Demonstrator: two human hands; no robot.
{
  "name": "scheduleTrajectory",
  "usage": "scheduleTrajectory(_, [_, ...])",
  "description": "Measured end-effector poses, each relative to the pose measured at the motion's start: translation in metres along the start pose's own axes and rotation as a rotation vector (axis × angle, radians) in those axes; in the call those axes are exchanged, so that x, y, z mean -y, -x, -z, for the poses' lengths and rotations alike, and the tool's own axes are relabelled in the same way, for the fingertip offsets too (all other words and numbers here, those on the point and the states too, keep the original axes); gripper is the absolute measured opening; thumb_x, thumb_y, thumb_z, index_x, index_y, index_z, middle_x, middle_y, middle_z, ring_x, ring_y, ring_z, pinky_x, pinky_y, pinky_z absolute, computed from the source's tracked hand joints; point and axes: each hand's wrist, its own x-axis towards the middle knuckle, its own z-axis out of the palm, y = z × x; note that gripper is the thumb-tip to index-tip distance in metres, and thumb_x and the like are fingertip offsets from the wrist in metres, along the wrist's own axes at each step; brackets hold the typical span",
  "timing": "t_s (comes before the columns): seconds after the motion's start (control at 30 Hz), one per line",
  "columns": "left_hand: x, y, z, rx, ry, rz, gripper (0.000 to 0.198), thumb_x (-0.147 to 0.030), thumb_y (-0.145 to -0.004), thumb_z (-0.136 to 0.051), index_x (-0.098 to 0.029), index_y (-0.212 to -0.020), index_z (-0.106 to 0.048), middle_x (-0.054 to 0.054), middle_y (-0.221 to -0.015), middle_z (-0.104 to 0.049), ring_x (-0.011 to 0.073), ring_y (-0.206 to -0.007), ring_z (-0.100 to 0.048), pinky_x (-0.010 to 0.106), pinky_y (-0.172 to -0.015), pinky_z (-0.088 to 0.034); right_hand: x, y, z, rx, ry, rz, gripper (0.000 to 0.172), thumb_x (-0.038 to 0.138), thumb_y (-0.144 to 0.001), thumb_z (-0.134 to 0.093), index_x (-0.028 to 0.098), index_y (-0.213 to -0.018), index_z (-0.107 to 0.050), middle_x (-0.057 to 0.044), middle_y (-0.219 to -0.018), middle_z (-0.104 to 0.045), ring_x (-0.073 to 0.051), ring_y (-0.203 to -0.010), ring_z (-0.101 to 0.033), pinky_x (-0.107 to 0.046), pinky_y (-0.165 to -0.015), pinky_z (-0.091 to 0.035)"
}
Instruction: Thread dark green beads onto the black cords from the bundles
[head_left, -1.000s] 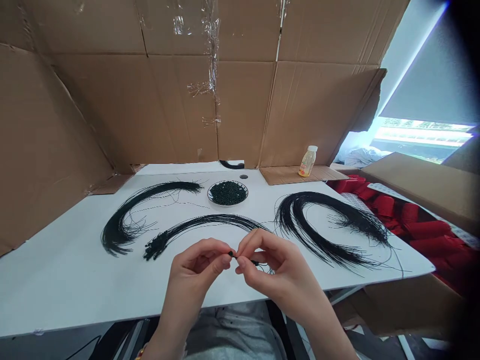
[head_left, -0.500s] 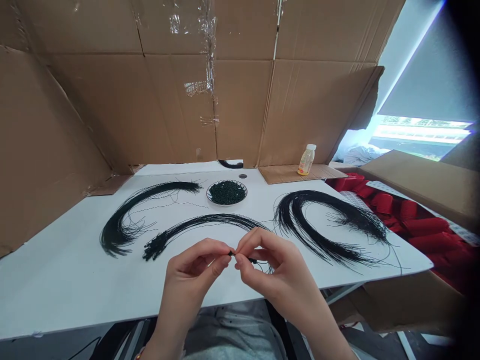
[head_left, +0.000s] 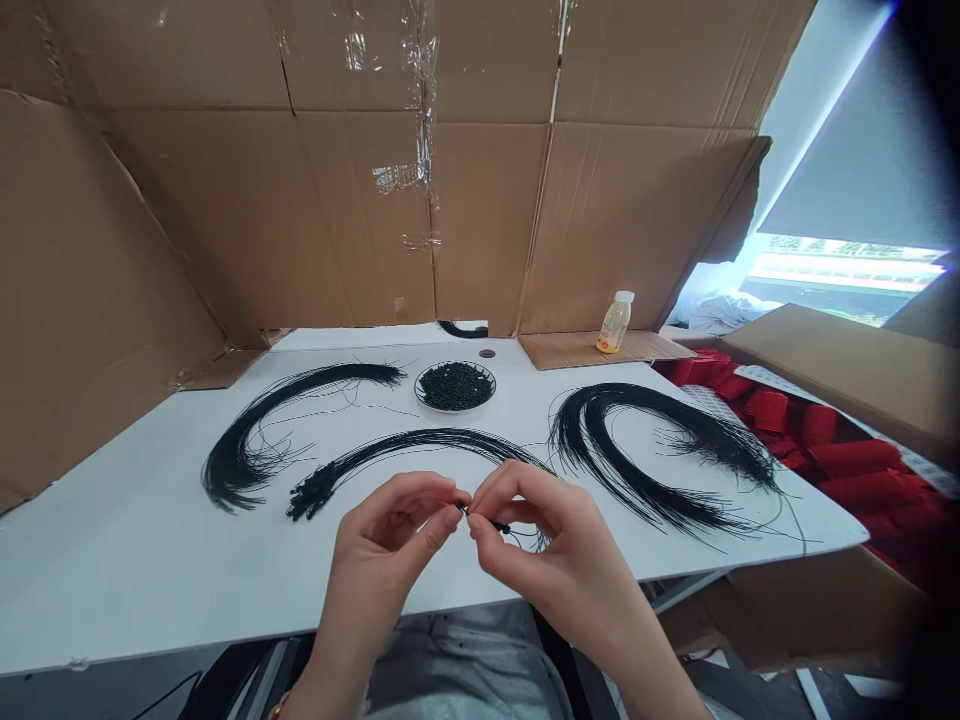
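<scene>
Thin black cord (head_left: 489,523) with tiny bead (head_left: 460,507) between left hand (head_left: 390,545) and right hand (head_left: 544,555).

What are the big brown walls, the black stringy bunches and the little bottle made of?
The brown walls look like matte cardboard: creases, fold lines, clear tape strips. The black bunches seem to be thin cord, perhaps nylon: they curve limply and fray into fine strands. The bottle looks like translucent plastic with a white cap, though glass is possible.
</scene>
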Motion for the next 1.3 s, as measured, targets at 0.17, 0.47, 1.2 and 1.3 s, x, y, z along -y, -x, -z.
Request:
scheduleTrajectory(0.17, [0.000,0.000,0.001,-0.017,-0.005,-0.002,0.013,-0.016,-0.072,-0.087,-0.027,-0.077,-0.081,-0.003,-0.076,-0.079,0.0117,-0.073,-0.072,0.014,-0.070,-0.057,-0.001,-0.002,0.000,-0.010,0.012,-0.028,0.012,0.016,-0.086,-0.063,0.020,-0.075,-0.060,0.000,-0.077,-0.066,-0.017,-0.075,-0.060,-0.031,-0.076,-0.054])
scheduleTrajectory(0.47, [0.002,-0.001,-0.001,-0.021,-0.021,-0.048,0.014,-0.014,-0.072,-0.084,-0.026,-0.077,-0.080,-0.003,-0.075,-0.077,0.0138,-0.075,-0.071,0.018,-0.073,-0.058,-0.004,0.003,-0.002,-0.041,0.110,0.054,0.014,0.012,-0.086,-0.064,0.021,-0.077,-0.059,0.002,-0.078,-0.065,-0.016,-0.074,-0.061,-0.029,-0.072,-0.052])
scheduleTrajectory(1.2, [0.008,-0.013,0.010,0.209,-0.143,-0.035,0.010,-0.018,-0.082,-0.077,-0.026,-0.076,-0.079,-0.001,-0.078,-0.074,0.0154,-0.078,-0.067,0.021,-0.073,-0.055,-0.004,-0.003,0.011,0.020,0.218,-0.006,0.015,0.011,-0.091,-0.067,0.024,-0.085,-0.069,0.008,-0.078,-0.069,-0.010,-0.074,-0.062,-0.020,-0.066,-0.047])
scheduleTrajectory(1.3, [0.006,-0.011,0.004,0.173,-0.138,-0.022,0.009,-0.019,-0.081,-0.077,-0.024,-0.074,-0.078,0.000,-0.077,-0.073,0.0161,-0.077,-0.066,0.022,-0.074,-0.055,-0.003,-0.003,0.013,0.043,0.243,-0.054,0.014,0.012,-0.091,-0.064,0.024,-0.084,-0.062,0.008,-0.078,-0.062,-0.010,-0.071,-0.056,-0.021,-0.064,-0.043])
